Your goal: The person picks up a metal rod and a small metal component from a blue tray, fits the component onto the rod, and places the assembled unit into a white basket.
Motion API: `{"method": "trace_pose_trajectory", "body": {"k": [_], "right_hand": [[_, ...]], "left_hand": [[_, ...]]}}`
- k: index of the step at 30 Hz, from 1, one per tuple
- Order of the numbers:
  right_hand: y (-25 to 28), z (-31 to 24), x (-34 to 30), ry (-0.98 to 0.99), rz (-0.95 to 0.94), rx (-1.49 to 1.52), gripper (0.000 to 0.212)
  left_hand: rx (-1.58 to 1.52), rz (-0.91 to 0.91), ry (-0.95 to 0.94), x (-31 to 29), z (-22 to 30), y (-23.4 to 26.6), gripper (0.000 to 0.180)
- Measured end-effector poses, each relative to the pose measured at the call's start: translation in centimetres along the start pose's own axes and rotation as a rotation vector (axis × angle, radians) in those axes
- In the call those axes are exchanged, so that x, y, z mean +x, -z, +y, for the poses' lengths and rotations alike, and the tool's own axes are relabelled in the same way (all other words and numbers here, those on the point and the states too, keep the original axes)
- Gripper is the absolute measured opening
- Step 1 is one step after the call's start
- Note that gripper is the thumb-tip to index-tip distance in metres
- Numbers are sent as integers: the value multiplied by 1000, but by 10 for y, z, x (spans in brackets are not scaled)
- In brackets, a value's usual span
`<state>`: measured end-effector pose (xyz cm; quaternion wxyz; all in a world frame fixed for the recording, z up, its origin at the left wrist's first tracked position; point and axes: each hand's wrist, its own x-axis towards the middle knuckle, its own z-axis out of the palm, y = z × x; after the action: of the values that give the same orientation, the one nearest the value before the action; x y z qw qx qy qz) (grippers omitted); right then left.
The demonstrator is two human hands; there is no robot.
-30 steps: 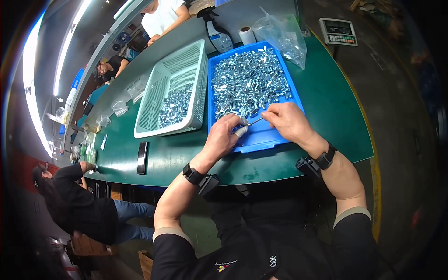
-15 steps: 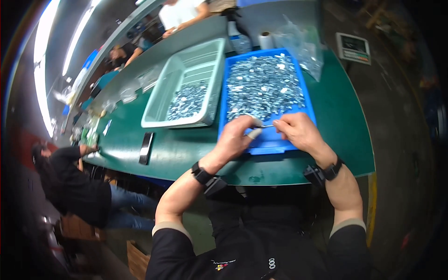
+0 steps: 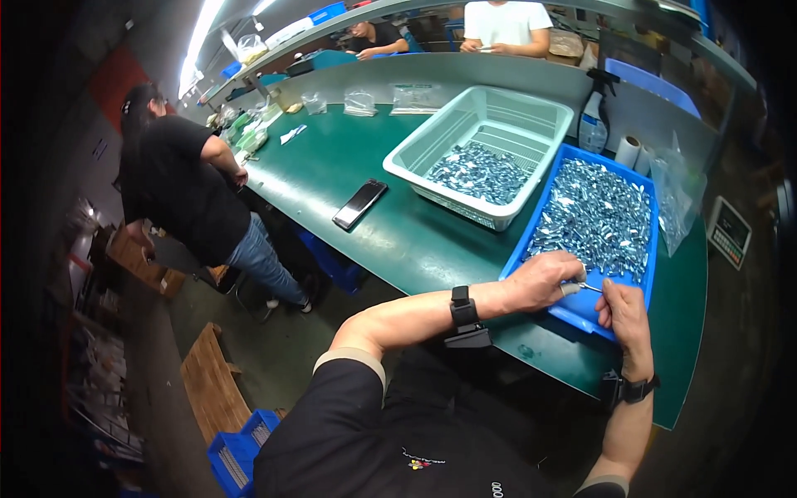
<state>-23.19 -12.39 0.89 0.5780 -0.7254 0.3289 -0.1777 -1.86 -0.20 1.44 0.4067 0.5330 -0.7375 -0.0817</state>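
Note:
My left hand (image 3: 544, 280) and my right hand (image 3: 624, 315) meet over the near end of a blue tray (image 3: 583, 320). Between their fingertips is a small slim metal piece (image 3: 590, 287), pinched from both sides; its exact kind is too small to tell. Pale covers sit on fingertips of my left hand. Behind my hands, many small shiny metal parts (image 3: 594, 217) fill the far portion of the tray. To its left stands a pale green plastic basket (image 3: 452, 197), with a smaller heap of similar metal parts (image 3: 477, 173) inside.
A phone (image 3: 360, 205) lies on the green table (image 3: 398, 249) left of the basket. Beyond the tray are a spray bottle (image 3: 594, 124), white rolls (image 3: 628, 151) and a clear plastic bag (image 3: 677, 203). A scale (image 3: 729, 234) is at right. One co-worker (image 3: 187, 183) stands left; others sit across.
The view has swung left, so the tray and my hands appear further right. My hands stay together over the tray, with the small metal piece still between the fingers.

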Motion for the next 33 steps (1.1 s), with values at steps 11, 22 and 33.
{"method": "trace_pose_trajectory", "body": {"k": [11, 22, 33], "right_hand": [[-15, -6, -8, 219, 78, -70, 21], [3, -19, -6, 174, 240, 163, 30], [-2, -12, -7, 144, 225, 134, 30]], "left_hand": [[-242, 42, 161, -5, 4, -16, 14], [163, 202, 62, -13, -13, 81, 16], [483, -353, 31, -3, -21, 32, 20]]}}
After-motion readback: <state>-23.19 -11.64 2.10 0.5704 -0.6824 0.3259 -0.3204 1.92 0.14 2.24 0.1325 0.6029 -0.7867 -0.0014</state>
